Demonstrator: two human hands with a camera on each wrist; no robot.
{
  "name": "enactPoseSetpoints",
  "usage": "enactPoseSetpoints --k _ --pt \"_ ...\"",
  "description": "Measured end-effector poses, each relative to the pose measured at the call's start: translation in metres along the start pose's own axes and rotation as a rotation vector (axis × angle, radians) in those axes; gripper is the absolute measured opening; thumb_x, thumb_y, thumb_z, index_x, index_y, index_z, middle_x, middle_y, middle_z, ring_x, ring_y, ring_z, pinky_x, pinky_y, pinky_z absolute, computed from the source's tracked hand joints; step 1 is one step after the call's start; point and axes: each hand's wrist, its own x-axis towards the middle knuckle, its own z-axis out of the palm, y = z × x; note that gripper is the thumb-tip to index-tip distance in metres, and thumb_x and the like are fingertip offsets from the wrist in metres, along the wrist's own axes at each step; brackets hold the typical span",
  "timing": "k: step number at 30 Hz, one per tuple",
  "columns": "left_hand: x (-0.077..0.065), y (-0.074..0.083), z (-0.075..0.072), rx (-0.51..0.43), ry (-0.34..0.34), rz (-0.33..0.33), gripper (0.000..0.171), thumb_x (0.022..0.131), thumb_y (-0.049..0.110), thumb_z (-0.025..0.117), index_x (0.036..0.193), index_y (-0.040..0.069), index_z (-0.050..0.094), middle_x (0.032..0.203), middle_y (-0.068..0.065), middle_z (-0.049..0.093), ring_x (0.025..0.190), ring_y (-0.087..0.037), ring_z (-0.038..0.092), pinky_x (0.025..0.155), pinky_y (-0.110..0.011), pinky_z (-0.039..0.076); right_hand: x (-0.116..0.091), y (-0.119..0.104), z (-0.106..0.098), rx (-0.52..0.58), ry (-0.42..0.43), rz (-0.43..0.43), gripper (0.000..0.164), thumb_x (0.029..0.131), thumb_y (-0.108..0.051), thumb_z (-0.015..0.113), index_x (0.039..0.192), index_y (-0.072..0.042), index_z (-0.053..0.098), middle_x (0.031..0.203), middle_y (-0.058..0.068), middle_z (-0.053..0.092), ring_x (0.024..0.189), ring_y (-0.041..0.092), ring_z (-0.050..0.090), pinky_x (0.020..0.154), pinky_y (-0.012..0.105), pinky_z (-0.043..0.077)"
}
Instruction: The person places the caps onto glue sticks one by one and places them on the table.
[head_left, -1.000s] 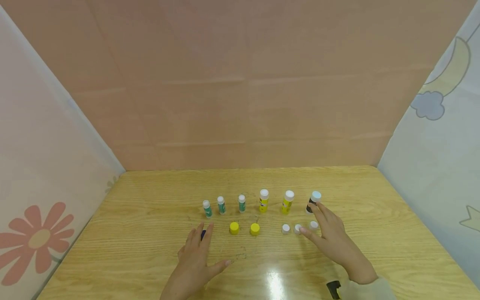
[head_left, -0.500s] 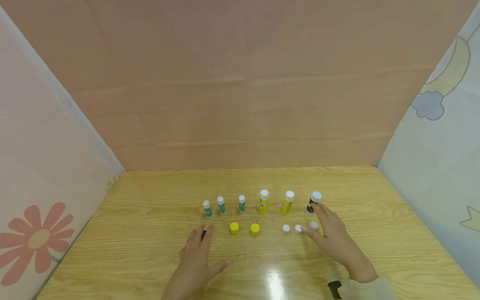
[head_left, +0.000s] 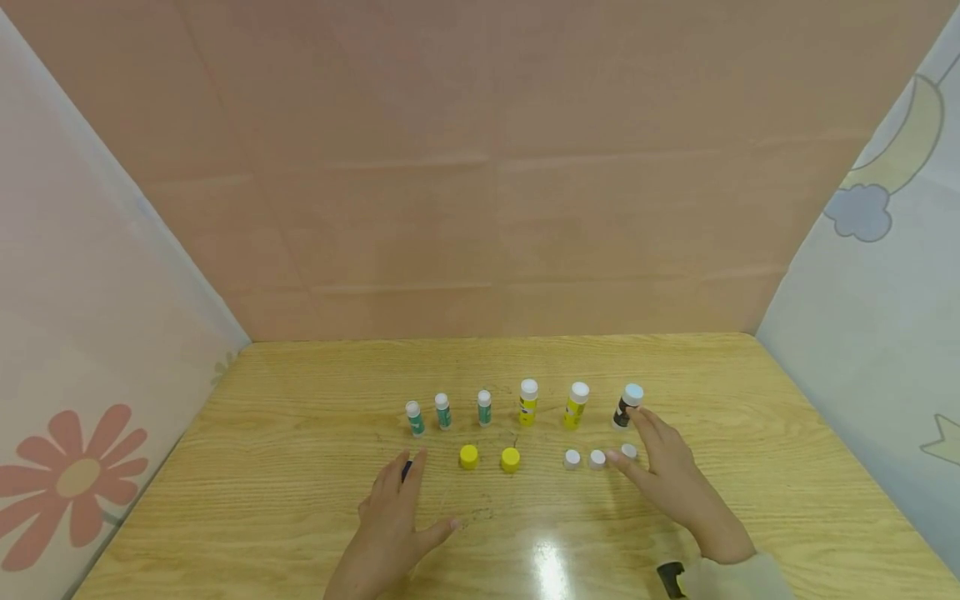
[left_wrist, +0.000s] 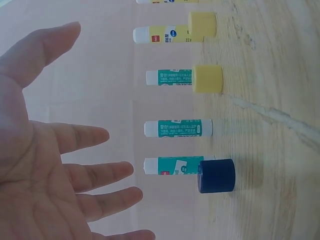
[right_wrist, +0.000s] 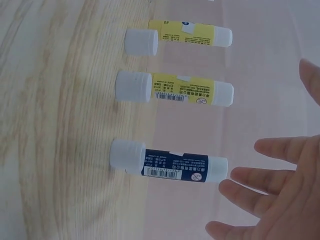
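Upright glue sticks stand in a row: three small green ones [head_left: 443, 415], two yellow ones [head_left: 528, 410] and a dark navy one [head_left: 623, 412] at the right end, all with white tops. My left hand [head_left: 392, 527], fingers spread, hovers over a navy cap [left_wrist: 216, 176], which its fingers partly cover in the head view. My right hand [head_left: 670, 477] is held with fingers spread; its fingertips overlap the navy glue stick's edge in the head view, while the right wrist view shows them just beyond its white top. Neither hand holds anything.
Before the row lie two yellow caps [head_left: 468, 457] and three white caps [head_left: 572, 459] on the wooden table [head_left: 300, 392]. A pinkish-brown sheet [head_left: 480, 208] closes off the back, and patterned panels [head_left: 862, 333] flank both sides. A dark strap piece [head_left: 670, 577] shows by the right sleeve.
Both hands keep nearly the same place and pose, with only a slight shift of the right hand to the right. The glue sticks and caps stay put.
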Motion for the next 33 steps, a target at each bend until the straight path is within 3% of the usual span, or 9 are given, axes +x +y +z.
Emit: enactPoseSetpoints --k 8,15,22,33 --pt "0.001 -0.002 0.002 0.007 -0.005 -0.014 0.083 0.072 0.047 0.064 0.132 0.003 0.029 0.131 -0.024 0.027 0.117 -0.042 0.024 0.076 -0.068 0.025 0.001 0.005 0.002 0.004 0.001 0.004 0.062 0.085 -0.031 0.054 0.127 0.006 0.029 0.128 0.032 0.025 0.111 0.052 0.023 0.079 0.068 0.022" --pt "0.001 -0.002 0.002 -0.003 -0.035 -0.081 0.083 0.073 0.049 0.060 0.132 0.002 0.028 0.131 -0.024 0.026 0.118 -0.042 0.024 0.080 -0.067 0.023 0.001 0.006 0.002 0.020 0.001 0.006 0.061 0.085 -0.030 0.054 0.126 0.008 0.029 0.128 0.032 0.025 0.111 0.053 0.023 0.079 0.068 0.021" --pt "0.001 -0.003 0.004 0.003 -0.015 -0.072 0.080 0.074 0.045 0.063 0.131 0.000 0.029 0.130 -0.025 0.029 0.116 -0.043 0.026 0.077 -0.067 0.026 0.001 0.007 0.002 0.017 0.003 0.007 0.061 0.086 -0.029 0.053 0.126 0.010 0.029 0.127 0.033 0.026 0.111 0.052 0.023 0.080 0.066 0.023" --pt "0.004 -0.003 0.006 -0.031 -0.018 -0.140 0.071 0.078 0.037 0.061 0.131 0.001 0.031 0.129 -0.025 0.030 0.116 -0.044 0.025 0.079 -0.066 0.024 0.001 0.013 0.002 0.042 0.010 0.026 0.060 0.087 -0.029 0.052 0.125 0.011 0.028 0.126 0.033 0.026 0.112 0.052 0.022 0.082 0.065 0.022"
